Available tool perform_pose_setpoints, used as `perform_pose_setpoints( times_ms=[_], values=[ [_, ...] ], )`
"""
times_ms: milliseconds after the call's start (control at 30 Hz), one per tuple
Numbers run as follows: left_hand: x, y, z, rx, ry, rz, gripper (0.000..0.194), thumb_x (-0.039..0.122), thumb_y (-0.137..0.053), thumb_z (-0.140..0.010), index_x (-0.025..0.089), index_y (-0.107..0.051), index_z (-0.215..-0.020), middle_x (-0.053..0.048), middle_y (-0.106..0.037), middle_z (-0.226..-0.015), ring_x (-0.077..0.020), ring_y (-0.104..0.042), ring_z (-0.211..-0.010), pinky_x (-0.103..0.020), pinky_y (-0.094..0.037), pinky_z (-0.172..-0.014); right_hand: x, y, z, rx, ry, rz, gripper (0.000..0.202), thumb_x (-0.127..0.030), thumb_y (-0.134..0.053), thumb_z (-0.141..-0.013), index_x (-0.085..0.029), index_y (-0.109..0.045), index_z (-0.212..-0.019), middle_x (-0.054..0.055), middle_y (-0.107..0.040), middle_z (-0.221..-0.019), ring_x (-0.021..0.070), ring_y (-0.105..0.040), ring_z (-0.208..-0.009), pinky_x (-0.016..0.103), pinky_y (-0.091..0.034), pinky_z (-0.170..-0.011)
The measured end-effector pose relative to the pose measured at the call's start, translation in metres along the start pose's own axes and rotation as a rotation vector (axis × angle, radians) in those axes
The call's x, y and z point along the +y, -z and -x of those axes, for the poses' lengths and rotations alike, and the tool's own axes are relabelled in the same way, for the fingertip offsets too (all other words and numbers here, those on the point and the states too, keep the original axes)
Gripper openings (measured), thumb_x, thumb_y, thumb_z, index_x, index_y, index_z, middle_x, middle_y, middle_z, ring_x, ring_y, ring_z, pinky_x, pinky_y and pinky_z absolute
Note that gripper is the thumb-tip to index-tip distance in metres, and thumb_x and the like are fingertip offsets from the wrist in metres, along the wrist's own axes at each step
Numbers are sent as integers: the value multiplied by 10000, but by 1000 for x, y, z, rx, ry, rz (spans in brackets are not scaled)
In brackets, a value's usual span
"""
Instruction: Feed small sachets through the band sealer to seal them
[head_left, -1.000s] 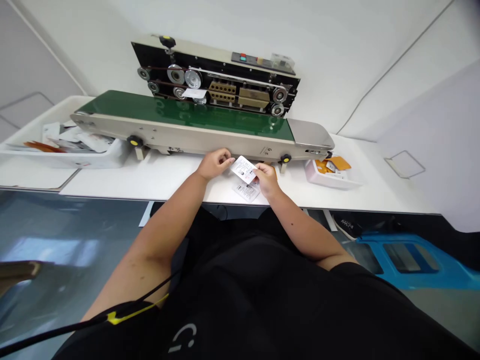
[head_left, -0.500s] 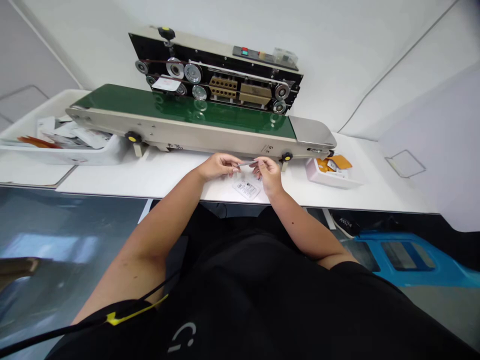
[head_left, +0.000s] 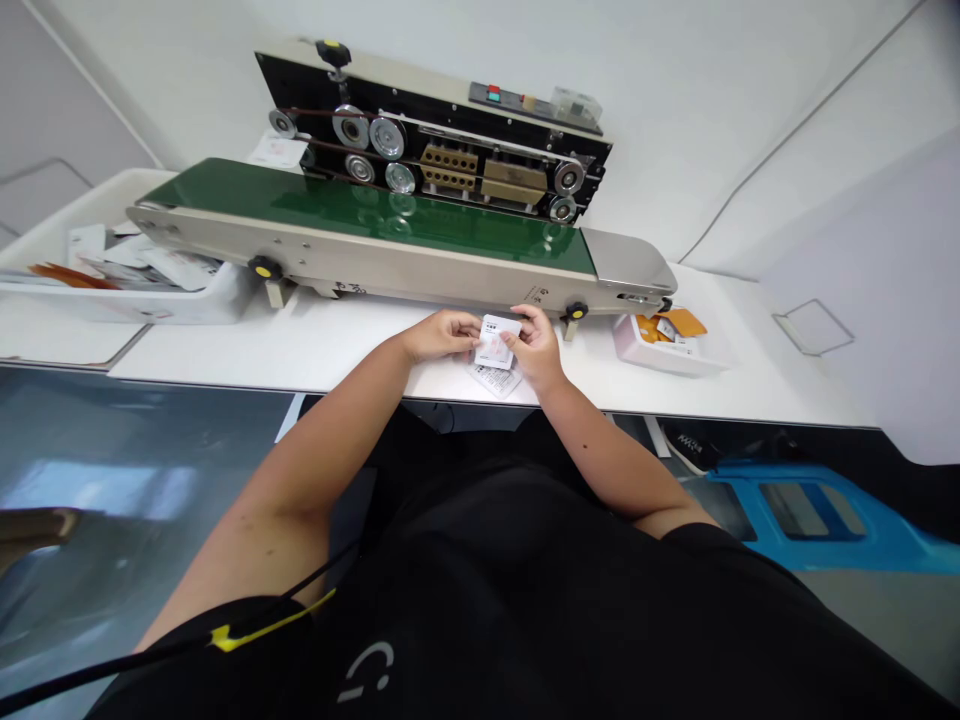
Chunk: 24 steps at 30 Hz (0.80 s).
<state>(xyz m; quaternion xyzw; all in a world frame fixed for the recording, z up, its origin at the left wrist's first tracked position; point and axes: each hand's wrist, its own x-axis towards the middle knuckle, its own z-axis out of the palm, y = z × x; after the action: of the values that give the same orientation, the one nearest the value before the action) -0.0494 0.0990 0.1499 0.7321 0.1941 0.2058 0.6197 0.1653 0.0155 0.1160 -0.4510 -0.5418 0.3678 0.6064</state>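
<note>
Between my two hands is a small white sachet (head_left: 495, 341) with printed text, its face turned up toward me. My right hand (head_left: 537, 347) pinches its right side, thumb lying on the front. On the other side my left hand (head_left: 444, 335) has its fingertips closed at the sachet's left edge. Another printed sachet (head_left: 498, 381) lies on the white table (head_left: 360, 360) just beneath, partly covered by the held one. Behind the hands stands a band sealing machine (head_left: 450, 140) with a green conveyor belt (head_left: 330, 205).
At the left, a white bin (head_left: 187, 308) holds several sachets and something orange. A smaller pale bin (head_left: 660, 360) with orange packets is at the right. One white sachet (head_left: 277, 150) sits at the sealer's left end. The table's front edge runs close to my body.
The sachet in my hands has turned from edge-on to face-up. The sachet at the sealer has moved left, out past the rollers.
</note>
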Motion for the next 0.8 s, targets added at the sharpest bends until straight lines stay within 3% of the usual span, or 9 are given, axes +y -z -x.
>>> perform_pose_setpoints(
  times_ms=[133, 200, 267, 333, 400, 633, 800],
  values=[
    [2, -2, 1, 81, -15, -160, 270, 380, -801, -867, 114, -800, -917, -61, -751, -701, -118, -646, -586, -231, -501, -576, -2, -1, 2, 8, 89, 177, 428, -393, -794, -823, -297, -611, -1198, 49, -726, -1102, 223, -713, -1009, 336, -597, -763],
    [1, -1, -1, 187, -76, -158, 269, 390, -813, -848, 140, -833, -945, -85, -803, -815, -150, -710, -676, -257, -556, -636, -5, -1, 2, 12, 174, 295, 336, -342, -789, -820, -291, -665, -1129, 55, -726, -1140, 230, -698, -1072, 344, -590, -791],
    [0, 1, -2, 244, -185, -121, 280, 387, -846, -809, 177, -853, -995, -109, -828, -1018, -208, -776, -891, -320, -618, -808, -7, 0, 0, 16, 273, 383, 206, -284, -764, -830, -281, -706, -1027, 54, -726, -1157, 235, -688, -1107, 381, -586, -868],
    [-1, 3, -4, 243, -287, -111, 264, 371, -874, -782, 202, -864, -984, -118, -813, -1146, -249, -771, -1070, -376, -606, -980, -10, 1, -1, 44, 359, 436, 130, -231, -750, -825, -273, -724, -945, 53, -716, -1188, 245, -675, -1158, 434, -563, -983],
    [-2, 4, -4, 232, -334, -127, 233, 355, -881, -782, 213, -868, -967, -121, -805, -1179, -260, -763, -1120, -397, -586, -1049, -11, 2, -1, 78, 404, 461, 135, -194, -750, -811, -274, -731, -917, 51, -699, -1227, 254, -656, -1211, 473, -521, -1077],
    [-2, 5, -6, 219, -345, -144, 205, 331, -881, -787, 218, -870, -958, -121, -803, -1184, -267, -758, -1141, -404, -592, -1060, -10, 3, 0, 85, 384, 490, 150, -153, -702, -832, -279, -731, -909, 46, -671, -1280, 254, -633, -1268, 484, -503, -1125],
    [-2, 4, -6, 227, -336, -123, 205, 339, -887, -779, 214, -868, -941, -123, -807, -1170, -260, -765, -1112, -413, -597, -1050, -6, 4, -1, 116, 425, 447, 240, -132, -664, -850, -283, -720, -1027, 63, -655, -1324, 240, -623, -1307, 463, -529, -1110]
  ],
)
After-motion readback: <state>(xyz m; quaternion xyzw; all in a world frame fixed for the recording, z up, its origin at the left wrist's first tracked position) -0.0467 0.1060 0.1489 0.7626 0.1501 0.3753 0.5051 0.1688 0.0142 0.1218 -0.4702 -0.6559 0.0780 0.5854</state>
